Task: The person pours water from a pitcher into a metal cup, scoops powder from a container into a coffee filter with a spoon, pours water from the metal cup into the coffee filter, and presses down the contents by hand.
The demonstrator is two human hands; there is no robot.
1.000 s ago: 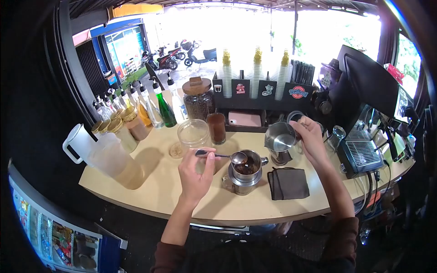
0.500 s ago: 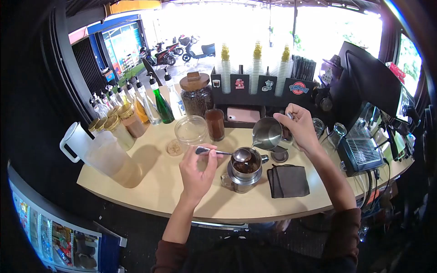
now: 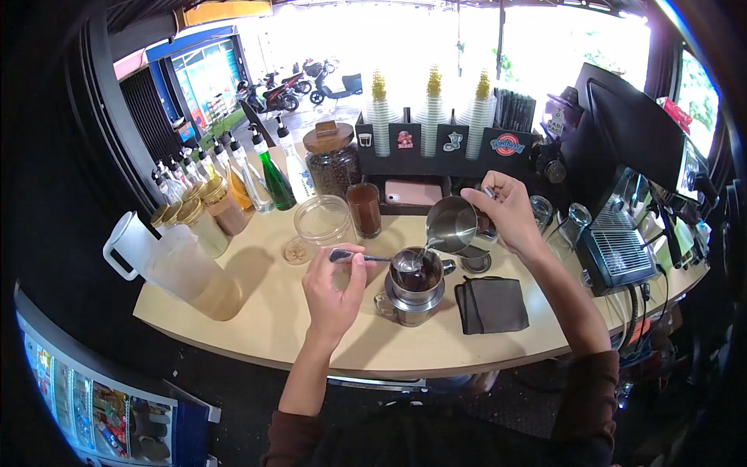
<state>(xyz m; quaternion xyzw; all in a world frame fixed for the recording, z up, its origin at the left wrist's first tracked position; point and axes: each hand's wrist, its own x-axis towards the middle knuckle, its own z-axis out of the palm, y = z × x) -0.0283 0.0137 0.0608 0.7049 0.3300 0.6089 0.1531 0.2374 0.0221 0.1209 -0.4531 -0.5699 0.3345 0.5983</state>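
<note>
My left hand [image 3: 336, 289] pinches the handle of a spoon [image 3: 408, 262], whose bowl is over the mouth of a metal drip coffee filter [image 3: 415, 297]. Dark coffee shows inside the filter, which sits on a glass mug [image 3: 411, 316]. My right hand [image 3: 510, 214] grips a steel pitcher [image 3: 452, 226] by its handle, tilted to the left. A thin stream of clear liquid runs from its spout onto the spoon. Right of the mug lies a folded dark cloth [image 3: 492, 305]; a round metal lid [image 3: 475, 262] is behind it.
A glass of brown liquid [image 3: 364, 211], a clear round container [image 3: 324, 221] and a jar of coffee beans [image 3: 333, 165] stand behind. To the left are a plastic pitcher [image 3: 192, 274], jars and pump bottles. A black cup rack [image 3: 424, 142] and a coffee machine [image 3: 620, 247] stand at back and right.
The steel pitcher has tipped further, and liquid now streams from its spout into the spoon. Both hands otherwise keep nearly the same place; the view has shifted slightly.
</note>
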